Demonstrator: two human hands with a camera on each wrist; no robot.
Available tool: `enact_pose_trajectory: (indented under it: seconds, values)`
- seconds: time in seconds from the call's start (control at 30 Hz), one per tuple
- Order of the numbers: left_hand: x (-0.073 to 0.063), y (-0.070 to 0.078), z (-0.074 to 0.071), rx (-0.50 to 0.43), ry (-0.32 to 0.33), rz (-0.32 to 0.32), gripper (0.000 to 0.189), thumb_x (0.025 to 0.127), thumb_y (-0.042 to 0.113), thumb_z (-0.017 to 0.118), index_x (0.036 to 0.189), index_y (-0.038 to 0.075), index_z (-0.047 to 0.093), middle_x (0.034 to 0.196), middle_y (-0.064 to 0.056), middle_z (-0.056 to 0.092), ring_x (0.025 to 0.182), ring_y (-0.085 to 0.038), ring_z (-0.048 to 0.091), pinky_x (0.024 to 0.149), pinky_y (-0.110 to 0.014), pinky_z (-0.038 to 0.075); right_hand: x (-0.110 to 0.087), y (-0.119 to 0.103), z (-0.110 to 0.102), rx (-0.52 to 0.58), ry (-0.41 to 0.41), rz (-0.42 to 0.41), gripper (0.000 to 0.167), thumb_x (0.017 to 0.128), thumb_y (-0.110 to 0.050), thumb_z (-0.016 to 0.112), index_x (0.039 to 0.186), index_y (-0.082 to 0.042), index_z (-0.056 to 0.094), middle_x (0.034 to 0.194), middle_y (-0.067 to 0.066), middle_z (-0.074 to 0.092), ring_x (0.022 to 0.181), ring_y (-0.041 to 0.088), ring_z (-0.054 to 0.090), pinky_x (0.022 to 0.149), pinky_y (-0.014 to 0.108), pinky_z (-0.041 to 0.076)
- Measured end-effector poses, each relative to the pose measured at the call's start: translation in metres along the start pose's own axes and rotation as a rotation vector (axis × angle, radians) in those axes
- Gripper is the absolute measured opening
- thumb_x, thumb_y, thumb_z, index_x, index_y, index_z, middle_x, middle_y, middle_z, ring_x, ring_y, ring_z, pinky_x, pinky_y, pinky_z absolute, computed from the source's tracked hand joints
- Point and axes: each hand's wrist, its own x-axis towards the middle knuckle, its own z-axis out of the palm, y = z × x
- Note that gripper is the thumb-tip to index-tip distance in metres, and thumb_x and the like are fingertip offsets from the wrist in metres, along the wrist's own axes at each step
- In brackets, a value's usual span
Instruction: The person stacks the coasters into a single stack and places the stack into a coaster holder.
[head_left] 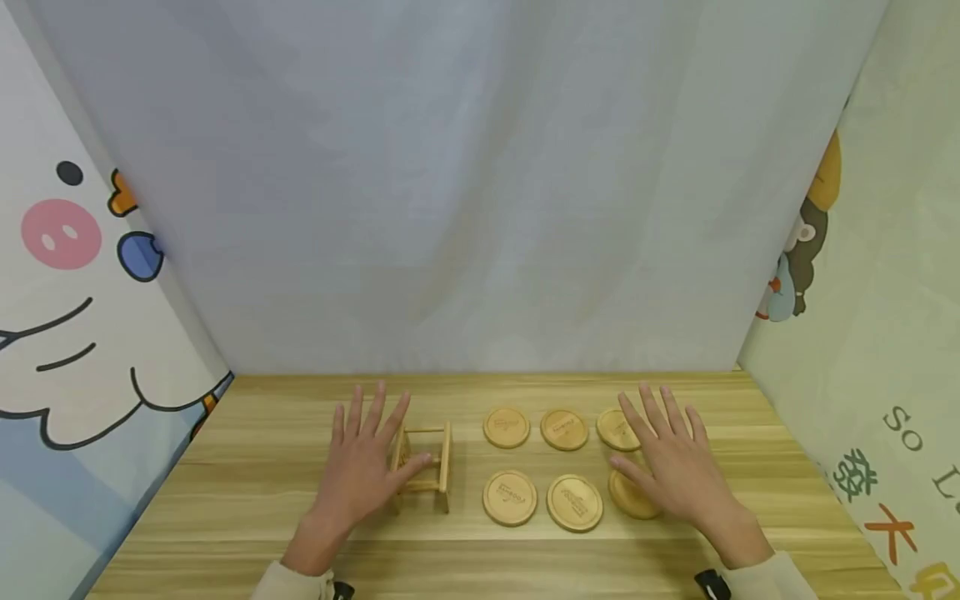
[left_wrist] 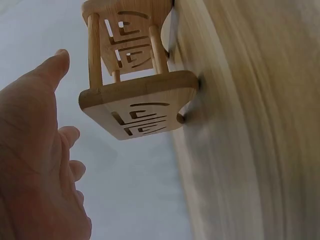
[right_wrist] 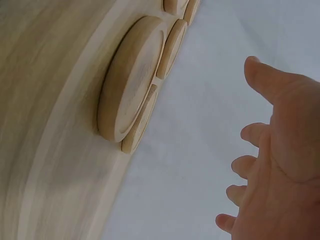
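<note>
My left hand [head_left: 358, 471] hovers with fingers spread beside a small wooden rack [head_left: 444, 467], partly covering it in the head view. In the left wrist view the rack [left_wrist: 145, 102] has cut-out side panels joined by round rods, and a gap separates it from the hand [left_wrist: 37, 150]. Over on the right, my right hand [head_left: 678, 467] is spread above two round wooden coasters, the back one [head_left: 617, 429] and the front one [head_left: 630, 498], hiding part of each. The right wrist view shows that hand [right_wrist: 285, 155] apart from the nearest coaster [right_wrist: 132, 80]. Neither hand holds anything.
Between the hands lie more round coasters in two rows, among them a back one [head_left: 506, 427] and a front one [head_left: 574, 502], with printed or engraved marks. They sit on a wood-grain table [head_left: 525, 562]. A pale curtain [head_left: 480, 183] hangs behind, with patterned cloths at both sides.
</note>
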Motion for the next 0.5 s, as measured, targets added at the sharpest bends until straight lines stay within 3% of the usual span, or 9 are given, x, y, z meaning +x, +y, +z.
enact_pose_trajectory:
  seconds: [0.5]
  values:
    - [-0.010, 0.004, 0.010, -0.137, -0.078, -0.054, 0.102, 0.099, 0.062, 0.075, 0.177, 0.014, 0.030, 0.182, -0.026, 0.016, 0.167, -0.055, 0.004, 0.130, -0.077, 0.006, -0.012, -0.006, 0.000, 0.025, 0.013, -0.004, 0.088, 0.106, -0.043, 0.075, 0.174, -0.006, 0.034, 0.181, 0.027, 0.022, 0.167, 0.053, 0.015, 0.126, 0.078, 0.015]
